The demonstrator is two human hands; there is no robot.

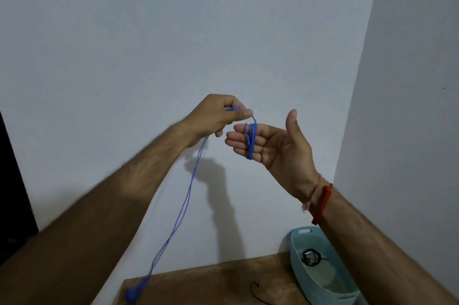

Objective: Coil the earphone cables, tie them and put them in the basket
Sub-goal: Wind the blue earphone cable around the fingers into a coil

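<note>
Several blue cable loops circle right hand fingers.

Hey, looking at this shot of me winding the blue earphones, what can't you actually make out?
All in the head view:
- Blue earbuds: motion-blurred at the bottom edge, shape unclear.
- Basket: its right part hidden by the right forearm, its near end cut off by the bottom edge.
- Black coil in the basket: too small to tell whether it is tied.
- Dark cable on the table: cut off by the bottom edge.
</note>
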